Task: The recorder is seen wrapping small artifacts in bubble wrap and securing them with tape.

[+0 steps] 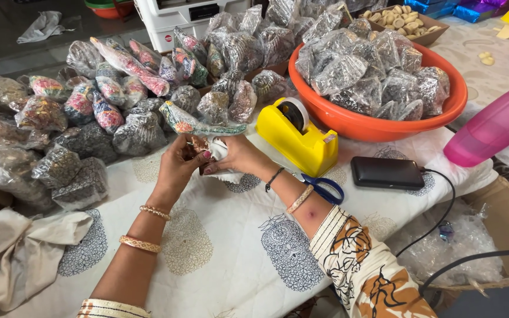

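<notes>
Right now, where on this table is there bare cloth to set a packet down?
Free: the printed cloth between the forearms, below the left hand and right hand. Crowded: the wrapped packets at left, and the tape dispenser, orange tub and black device at right.

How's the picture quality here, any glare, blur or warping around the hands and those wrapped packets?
Head view: even, soft light with only faint shadows under the left hand and right hand; white glare spots on the clear-wrapped packets in the orange basin; hands reasonably sharp, the small item they hold hard to make out; the pink bottle at the edge looks stretched and soft.
</notes>
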